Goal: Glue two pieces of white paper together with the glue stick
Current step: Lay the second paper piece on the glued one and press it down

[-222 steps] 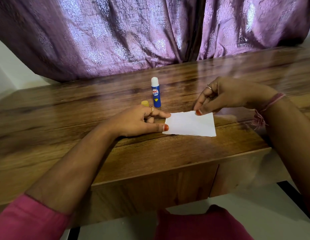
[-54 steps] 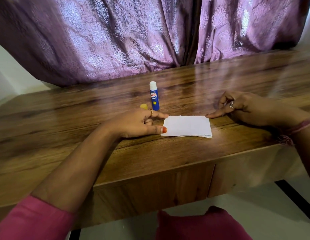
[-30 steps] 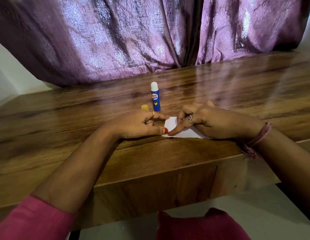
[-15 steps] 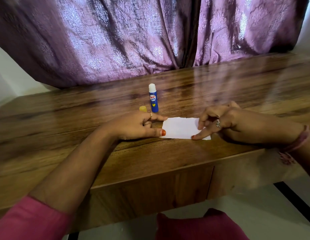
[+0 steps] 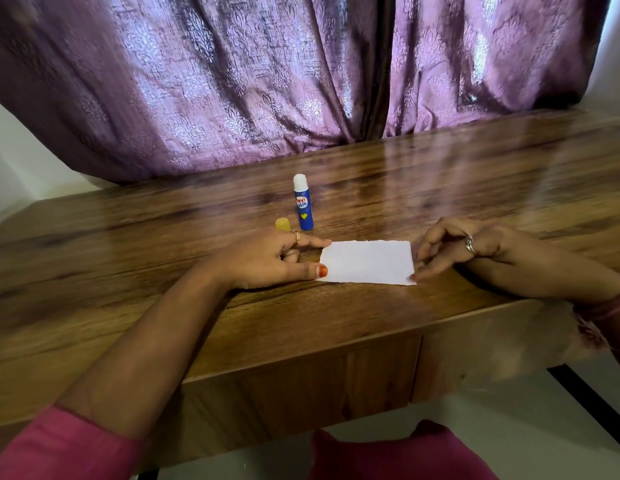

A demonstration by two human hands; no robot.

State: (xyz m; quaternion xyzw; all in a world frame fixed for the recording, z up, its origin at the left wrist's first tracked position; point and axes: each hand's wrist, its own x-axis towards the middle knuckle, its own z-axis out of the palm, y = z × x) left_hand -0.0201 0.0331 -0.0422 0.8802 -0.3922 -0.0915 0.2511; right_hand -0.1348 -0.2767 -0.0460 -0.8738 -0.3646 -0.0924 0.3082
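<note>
on the wooden table point(image 5: 474, 174): one white paper point(image 5: 367, 262) showing, lying flat near the front edge; whether a second sheet lies under it i cannot tell, only one outline is visible. one glue stick point(image 5: 303, 203), blue, standing upright with its white tip bare, behind the paper and apart from it. one yellow cap point(image 5: 283, 224) just left of the stick, its lower part hidden behind my left hand point(image 5: 267, 261). two hands, mine. one purple curtain point(image 5: 267, 81) behind the table.

hard to make out: my right hand point(image 5: 474, 252) is blurred, its wrist cut off at the frame's right edge; my pink sleeve point(image 5: 59, 445) is cut off at the bottom left.

paper lies between my hands. left hand: forefinger and thumb stretched out straight, tips touching the paper's left edge, other fingers loosely curled, holding nothing. right hand: fingers bent, tips down at the paper's right edge and near corner; whether they pinch it or only press i cannot tell.
</note>
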